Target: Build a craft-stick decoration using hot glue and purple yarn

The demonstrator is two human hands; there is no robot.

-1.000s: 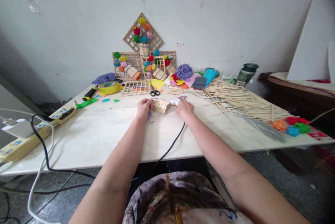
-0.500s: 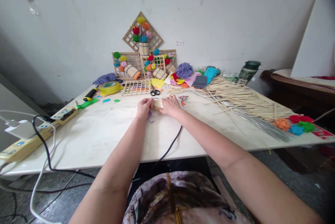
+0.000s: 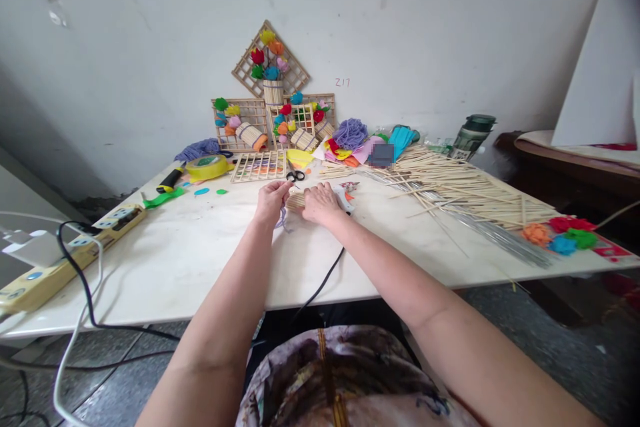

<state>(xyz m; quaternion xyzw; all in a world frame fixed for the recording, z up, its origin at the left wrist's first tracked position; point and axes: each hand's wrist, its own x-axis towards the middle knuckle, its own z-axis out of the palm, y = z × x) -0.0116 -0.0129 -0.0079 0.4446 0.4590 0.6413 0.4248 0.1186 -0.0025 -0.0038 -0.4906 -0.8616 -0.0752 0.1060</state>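
My left hand (image 3: 273, 200) is closed in a pinch on a strand of purple yarn, whose loose end (image 3: 283, 219) hangs below the fingers. Just to its right, my right hand (image 3: 321, 203) presses down on a small bundle of short wooden sticks (image 3: 296, 200) lying on the table, its fingers wrapped over the right part and hiding it. A glue gun (image 3: 344, 198) lies close beside the right hand, partly covered by it. Black-handled scissors (image 3: 295, 176) rest just beyond both hands.
Stick lattices with paper flowers (image 3: 273, 60) lean on the wall. Wooden sticks (image 3: 465, 180) and metal wires (image 3: 505, 237) spread over the right side. Yellow tape (image 3: 207, 167), a box cutter (image 3: 170, 180) and a power strip (image 3: 75, 250) are left. A black cord (image 3: 327, 274) crosses the front edge.
My left hand has drawn slightly left and away from the stick bundle with the yarn. My right hand has shifted a little left, so more of the glue gun shows.
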